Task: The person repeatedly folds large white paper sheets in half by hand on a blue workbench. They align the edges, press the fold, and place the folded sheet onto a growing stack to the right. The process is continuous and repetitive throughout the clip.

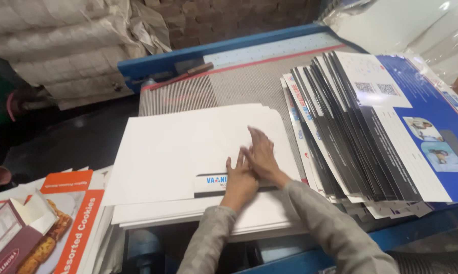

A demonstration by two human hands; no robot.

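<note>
On bench centre: white sheet stack, I see both hands flat on it.
Left hand: open, pressing.
Right hand: open, overlapping left.
Right side: fanned printed cartons.

Both forearms enter from bottom edge, in grey-beige long sleeves, converging toward frame centre. L hand: palm down, fingers extended and slightly spread, pointing away from body. R hand: palm down, flat, fingers together, angled up-left; its heel and thumb side overlap the L hand's fingers. Neither hand grasps anything; both lie pressed flat, wrists roughly straight.
</note>
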